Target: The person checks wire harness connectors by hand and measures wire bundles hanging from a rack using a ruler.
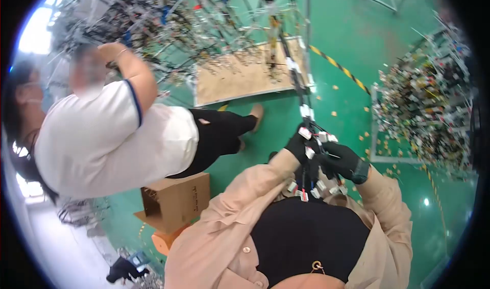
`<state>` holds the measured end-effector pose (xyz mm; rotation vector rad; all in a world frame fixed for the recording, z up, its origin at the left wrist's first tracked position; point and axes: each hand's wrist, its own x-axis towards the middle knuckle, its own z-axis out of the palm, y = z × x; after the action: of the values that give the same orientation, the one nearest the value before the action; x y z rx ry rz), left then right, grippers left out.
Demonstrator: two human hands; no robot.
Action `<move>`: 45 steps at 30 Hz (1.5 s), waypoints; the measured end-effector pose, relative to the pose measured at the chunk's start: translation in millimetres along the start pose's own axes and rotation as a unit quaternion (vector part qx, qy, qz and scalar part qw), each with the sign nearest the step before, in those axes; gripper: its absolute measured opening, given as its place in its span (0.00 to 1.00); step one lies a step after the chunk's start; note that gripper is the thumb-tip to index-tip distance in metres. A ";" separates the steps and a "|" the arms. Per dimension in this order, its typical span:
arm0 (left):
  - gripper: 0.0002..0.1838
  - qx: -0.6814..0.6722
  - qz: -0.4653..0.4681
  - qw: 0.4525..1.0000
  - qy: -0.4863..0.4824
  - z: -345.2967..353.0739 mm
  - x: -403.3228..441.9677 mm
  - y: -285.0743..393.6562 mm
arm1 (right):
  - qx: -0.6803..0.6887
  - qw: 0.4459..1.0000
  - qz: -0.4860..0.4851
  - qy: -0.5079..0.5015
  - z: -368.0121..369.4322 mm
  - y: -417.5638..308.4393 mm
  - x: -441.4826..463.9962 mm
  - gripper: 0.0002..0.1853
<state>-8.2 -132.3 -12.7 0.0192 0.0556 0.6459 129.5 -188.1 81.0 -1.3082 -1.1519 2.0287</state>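
Just right of the frame's centre, the left hand (296, 147) grips the harness (300, 92) while the right hand (341, 161) pinches its leads, seemingly separating them; the next move calls for keeping the white plugs (304, 133) untangled.

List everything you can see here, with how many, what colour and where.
Wire harness: one, black with white bands, between the hands
Connectors: several, white, around the hands
Hanging wires: many, mixed colours, upper left
Wire bundles: many, mixed colours, right
Board: one, tan, top centre
Striped tape: at least two stretches, black-yellow, floor
Floor: one, green, beneath
Cardboard box: one, brown, lower left
Orange object: one, unclear, below the box
Other people: at least two, nearer in white shirt, left
Left hand: one, black-gloved, on harness
Right hand: one, black-gloved, on harness
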 end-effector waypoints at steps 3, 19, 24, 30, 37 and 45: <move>0.09 0.285 0.080 0.938 0.180 35.7 -26.9 1.5 | 0.040 0.997 0.005 -0.069 10.0 -21.1 11.1 0.17; 0.19 0.188 -0.003 0.964 0.186 124.1 -55.8 19.4 | -0.103 0.991 0.041 -0.072 -17.7 3.9 33.8 0.08; 0.15 0.083 -0.068 0.966 0.235 132.0 -43.9 18.1 | -0.174 0.961 -0.209 -0.053 -15.8 29.7 38.4 0.10; 0.14 0.147 -0.103 0.964 0.198 109.9 -47.1 15.5 | -0.011 0.989 -0.014 -0.146 -6.6 -8.5 27.3 0.21; 0.13 0.169 -0.104 0.959 0.202 61.8 -47.1 13.1 | -0.320 0.923 -0.039 -0.210 -11.0 18.5 41.3 0.12; 0.12 0.224 -0.106 0.943 0.222 3.3 -43.4 8.5 | -0.240 0.941 -0.073 -0.229 -19.1 40.7 42.4 0.11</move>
<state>-47.7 -151.7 -7.2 0.3035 0.6328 0.4012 130.3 -171.2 21.6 -0.9198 -1.9927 2.0736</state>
